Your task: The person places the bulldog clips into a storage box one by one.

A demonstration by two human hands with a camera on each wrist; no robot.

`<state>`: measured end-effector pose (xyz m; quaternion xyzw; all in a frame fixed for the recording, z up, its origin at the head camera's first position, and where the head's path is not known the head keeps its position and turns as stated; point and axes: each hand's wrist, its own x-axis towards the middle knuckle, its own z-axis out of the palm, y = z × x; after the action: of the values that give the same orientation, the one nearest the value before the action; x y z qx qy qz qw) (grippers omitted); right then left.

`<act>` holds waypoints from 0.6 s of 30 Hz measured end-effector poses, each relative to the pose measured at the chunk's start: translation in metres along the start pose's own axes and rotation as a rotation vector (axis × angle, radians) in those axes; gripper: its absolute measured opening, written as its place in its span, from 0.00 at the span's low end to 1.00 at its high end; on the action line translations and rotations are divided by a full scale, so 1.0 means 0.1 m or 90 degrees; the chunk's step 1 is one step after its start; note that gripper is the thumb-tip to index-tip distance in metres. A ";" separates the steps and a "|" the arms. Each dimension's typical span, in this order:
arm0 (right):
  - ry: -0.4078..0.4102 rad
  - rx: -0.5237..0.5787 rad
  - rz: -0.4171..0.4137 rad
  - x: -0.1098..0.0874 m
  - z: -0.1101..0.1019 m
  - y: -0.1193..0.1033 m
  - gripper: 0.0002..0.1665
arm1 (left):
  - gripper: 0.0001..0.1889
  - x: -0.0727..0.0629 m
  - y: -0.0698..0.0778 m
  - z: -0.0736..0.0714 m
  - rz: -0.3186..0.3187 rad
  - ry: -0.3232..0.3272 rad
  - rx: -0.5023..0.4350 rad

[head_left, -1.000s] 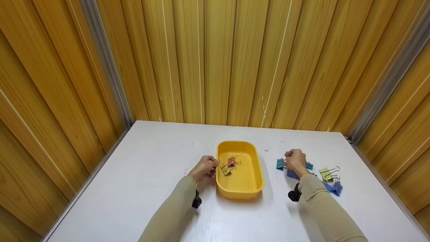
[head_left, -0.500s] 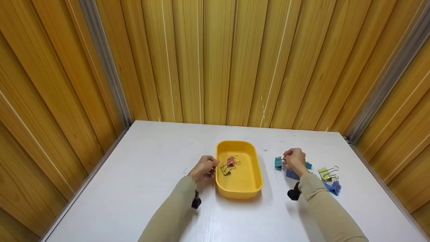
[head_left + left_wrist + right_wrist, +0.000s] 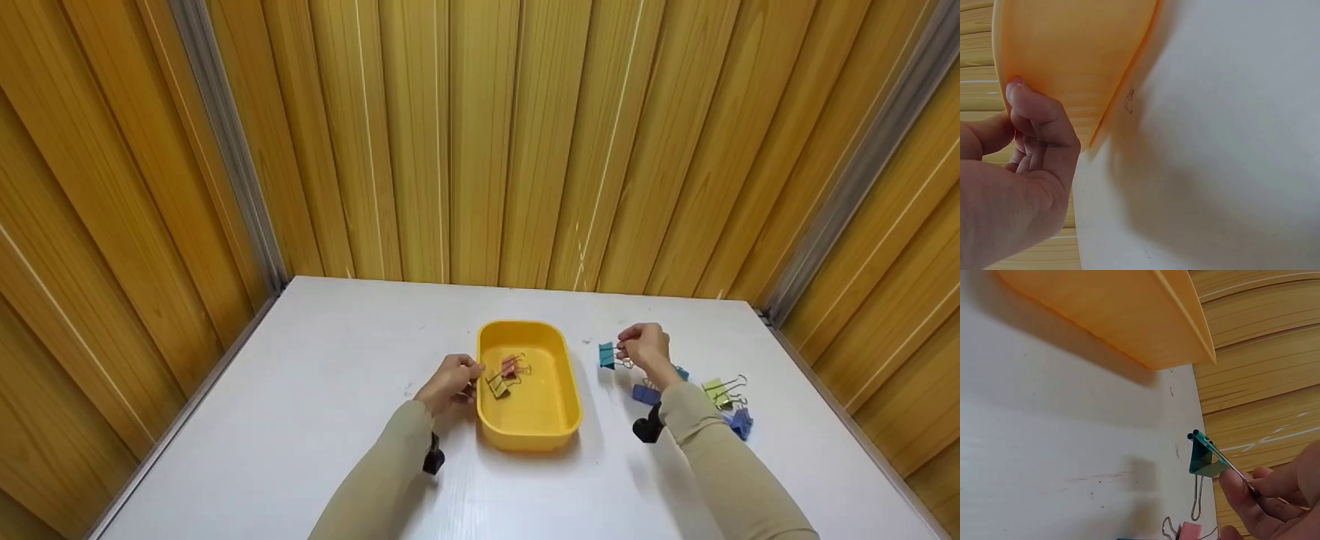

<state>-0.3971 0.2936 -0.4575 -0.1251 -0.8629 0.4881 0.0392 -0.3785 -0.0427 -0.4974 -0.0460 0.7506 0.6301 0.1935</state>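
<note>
Pinching a teal binder clip (image 3: 607, 355) by one wire handle, the right hand (image 3: 646, 351) holds it above the worktop (image 3: 337, 360), to the right of the yellow tray (image 3: 529, 441) and apart from it; the other handle hangs down. The left hand's (image 3: 448, 382) grip is narrow, thumb and fingers closed on the tray's near-left rim. Inside the tray lie a pink clip (image 3: 510, 367) and an olive-yellow clip (image 3: 498, 386), close together. Right of the tray lie a blue clip (image 3: 646, 394), a lime clip (image 3: 716, 393) and a violet-blue clip (image 3: 742, 424); what else sits under the right forearm is hard to tell. The step in hand looks like a transfer, just past pick-up. The next move would call for clearing the tray's right rim, then loosening the pinch over its floor.
</note>
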 end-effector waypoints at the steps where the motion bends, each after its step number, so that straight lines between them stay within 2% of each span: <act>1: 0.000 0.003 -0.003 0.00 0.01 -0.02 0.13 | 0.07 0.00 -0.01 0.00 0.000 0.000 -0.001; 18: -0.028 0.019 -0.052 -0.11 0.14 -0.43 0.11 | 0.07 0.01 -0.03 -0.01 -0.011 0.002 -0.002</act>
<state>-0.3973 0.2578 -0.4276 -0.0788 -0.8606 0.5014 0.0420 -0.3790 -0.0437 -0.5003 -0.0537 0.7494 0.6295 0.1980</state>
